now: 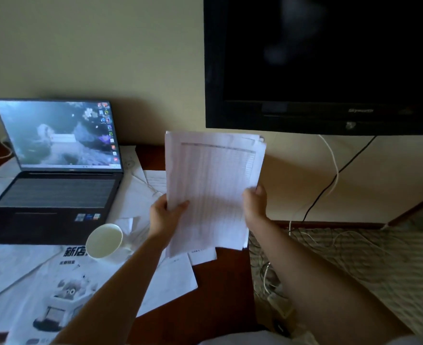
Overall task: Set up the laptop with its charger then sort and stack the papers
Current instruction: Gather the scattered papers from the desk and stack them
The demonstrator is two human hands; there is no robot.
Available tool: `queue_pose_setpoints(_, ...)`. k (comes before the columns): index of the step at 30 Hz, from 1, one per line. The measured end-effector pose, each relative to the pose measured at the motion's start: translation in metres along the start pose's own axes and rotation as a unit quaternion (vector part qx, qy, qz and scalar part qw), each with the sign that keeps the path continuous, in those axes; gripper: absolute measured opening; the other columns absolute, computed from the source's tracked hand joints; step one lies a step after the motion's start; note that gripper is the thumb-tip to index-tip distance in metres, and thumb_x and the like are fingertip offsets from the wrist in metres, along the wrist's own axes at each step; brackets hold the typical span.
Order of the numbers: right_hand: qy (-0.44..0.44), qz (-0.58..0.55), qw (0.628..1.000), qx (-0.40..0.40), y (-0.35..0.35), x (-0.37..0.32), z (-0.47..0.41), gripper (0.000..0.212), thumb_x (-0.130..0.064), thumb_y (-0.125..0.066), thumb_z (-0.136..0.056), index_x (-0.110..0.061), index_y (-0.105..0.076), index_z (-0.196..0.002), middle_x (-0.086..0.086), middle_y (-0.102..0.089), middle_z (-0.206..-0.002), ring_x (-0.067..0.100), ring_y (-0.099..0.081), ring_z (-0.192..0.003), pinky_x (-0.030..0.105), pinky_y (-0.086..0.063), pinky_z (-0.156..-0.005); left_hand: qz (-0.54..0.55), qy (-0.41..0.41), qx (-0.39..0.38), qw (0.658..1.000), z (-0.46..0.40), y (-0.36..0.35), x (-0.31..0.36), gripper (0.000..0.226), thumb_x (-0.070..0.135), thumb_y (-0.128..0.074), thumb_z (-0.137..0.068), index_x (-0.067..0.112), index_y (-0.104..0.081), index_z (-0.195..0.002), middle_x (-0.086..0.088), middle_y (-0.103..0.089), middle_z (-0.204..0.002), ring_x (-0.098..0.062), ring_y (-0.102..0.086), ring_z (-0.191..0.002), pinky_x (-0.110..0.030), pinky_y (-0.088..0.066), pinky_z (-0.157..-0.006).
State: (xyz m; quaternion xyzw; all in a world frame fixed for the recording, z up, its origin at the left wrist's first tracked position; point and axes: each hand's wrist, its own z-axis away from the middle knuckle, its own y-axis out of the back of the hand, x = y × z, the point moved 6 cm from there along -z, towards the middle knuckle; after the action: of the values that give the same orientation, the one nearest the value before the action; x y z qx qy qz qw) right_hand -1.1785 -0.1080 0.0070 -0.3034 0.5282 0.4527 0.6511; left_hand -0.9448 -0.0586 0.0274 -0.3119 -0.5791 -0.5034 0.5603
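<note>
Both hands hold a stack of printed papers upright above the right end of the wooden desk. My left hand grips its lower left edge. My right hand grips its right edge. The top sheet shows a table of fine lines. An open dark laptop stands at the left with its screen lit. A pale cable runs behind its left side; the plug is hidden. More loose sheets and a printed flyer lie flat on the desk.
A white cup stands beside the laptop's front right corner. A black television hangs on the wall above the papers. Black and white cables drop from it to the patterned carpet at the right.
</note>
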Motion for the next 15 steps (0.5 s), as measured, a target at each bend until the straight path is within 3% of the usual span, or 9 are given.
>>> queue_pose_setpoints(3,0.057,0.003,0.998,-0.005,-0.010,-0.019,0.015,0.027,0.004,-0.042,-0.084,-0.011,-0.050,-0.105,-0.003,-0.052,-0.084,0.015,-0.049,-0.071,0.025,-0.038,-0.058,0.029,0.015,0.014,0.999,-0.001,0.008,0.007,0.039,0.017,-0.080,-0.073,0.014,-0.059,-0.106,0.000,-0.063,-0.094,-0.018,-0.061,-0.083,-0.031,-0.054,-0.064)
queue_pose_setpoints(5,0.067,0.031,0.997,-0.011,-0.014,-0.014,0.022,0.038,-0.001,-0.045,-0.085,-0.013,-0.045,-0.122,0.002,-0.056,-0.096,0.020,-0.053,-0.078,0.029,-0.041,-0.064,0.057,0.016,0.014,0.998,0.001,0.011,0.005,0.045,0.013,-0.081,-0.072,0.013,-0.056,-0.110,-0.001,-0.062,-0.097,-0.017,-0.060,-0.085,-0.026,-0.054,-0.062)
queue_pose_setpoints(8,0.095,0.034,0.995,0.023,-0.016,-0.011,0.028,0.036,-0.006,-0.046,-0.088,-0.011,-0.043,-0.123,0.008,-0.060,-0.106,0.023,-0.055,-0.081,0.033,-0.043,-0.066,0.078,-0.002,0.016,0.997,0.003,0.015,0.008,0.035,0.006,-0.074,-0.078,0.013,-0.056,-0.107,0.001,-0.062,-0.093,-0.014,-0.060,-0.084,-0.020,-0.049,-0.060)
queue_pose_setpoints(10,0.121,0.040,0.991,0.040,-0.018,-0.013,0.032,0.036,-0.010,-0.049,-0.091,-0.008,-0.043,-0.126,0.007,-0.061,-0.109,0.025,-0.058,-0.090,0.037,-0.048,-0.075,0.087,0.002,0.022,0.996,0.001,0.015,0.006,0.027,0.004,-0.067,-0.084,0.011,-0.056,-0.107,-0.002,-0.063,-0.092,-0.019,-0.060,-0.084,-0.023,-0.048,-0.063)
queue_pose_setpoints(13,0.099,0.110,0.989,0.009,-0.024,0.002,0.040,0.037,-0.011,-0.046,-0.094,-0.007,-0.040,-0.131,0.006,-0.059,-0.113,0.026,-0.058,-0.104,0.040,-0.048,-0.089,0.099,0.048,0.022,0.994,0.002,0.012,-0.009,0.029,0.000,-0.058,-0.088,0.008,-0.056,-0.116,-0.007,-0.061,-0.101,-0.026,-0.058,-0.095,-0.034,-0.047,-0.077)
queue_pose_setpoints(15,0.087,0.134,0.987,-0.006,-0.026,0.011,0.044,0.039,-0.011,-0.043,-0.096,-0.007,-0.038,-0.134,0.009,-0.058,-0.122,0.027,-0.057,-0.110,0.040,-0.047,-0.092,0.092,0.063,0.016,0.994,0.004,0.012,-0.017,0.031,-0.002,-0.056,-0.088,0.007,-0.055,-0.119,-0.004,-0.061,-0.100,-0.025,-0.057,-0.096,-0.034,-0.045,-0.079)
